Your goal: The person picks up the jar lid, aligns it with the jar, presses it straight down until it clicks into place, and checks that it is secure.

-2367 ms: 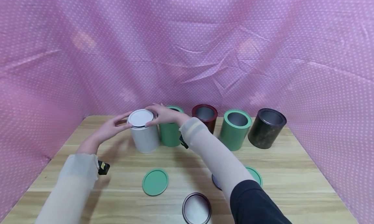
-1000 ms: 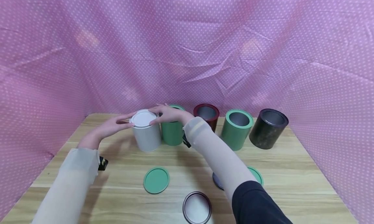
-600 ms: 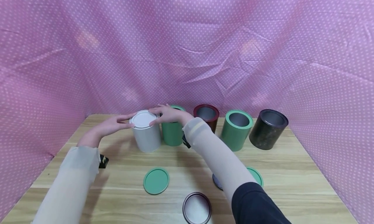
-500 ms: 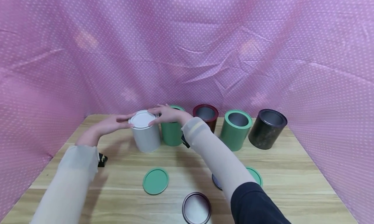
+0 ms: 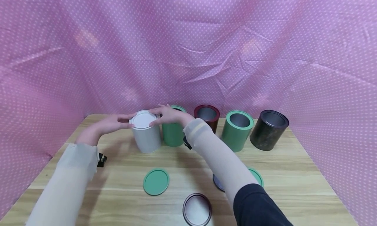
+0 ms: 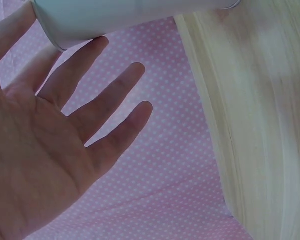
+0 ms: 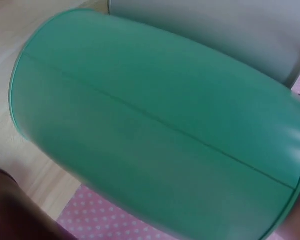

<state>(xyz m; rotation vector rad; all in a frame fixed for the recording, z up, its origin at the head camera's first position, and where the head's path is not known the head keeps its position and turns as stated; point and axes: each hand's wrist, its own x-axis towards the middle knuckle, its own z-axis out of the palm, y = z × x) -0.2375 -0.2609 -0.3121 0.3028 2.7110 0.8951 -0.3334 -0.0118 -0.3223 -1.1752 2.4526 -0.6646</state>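
Here's the left hand (image 5: pixel 109 124), fingers spread, unclenched, touching the rim of the white can (image 5: pixel 148 141), upright, long axis vertical, white lid (image 5: pixel 143 120) facing up. Opposite, the right hand (image 5: pixel 170 115) touches too, loosely extended; only its wrist view shows the green can (image 7: pixel 150 120) with a lengthwise seam. Wooden table (image 5: pixel 123 199) below, pink dotted cloth (image 5: pixel 188 39) behind!

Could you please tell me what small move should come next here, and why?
I would probably press the white lid evenly down with both the left hand and the right hand. It looks level on the white can, and the hands sit at its edge on opposite sides, well placed for balanced pressure; whether it is fully seated cannot be told.
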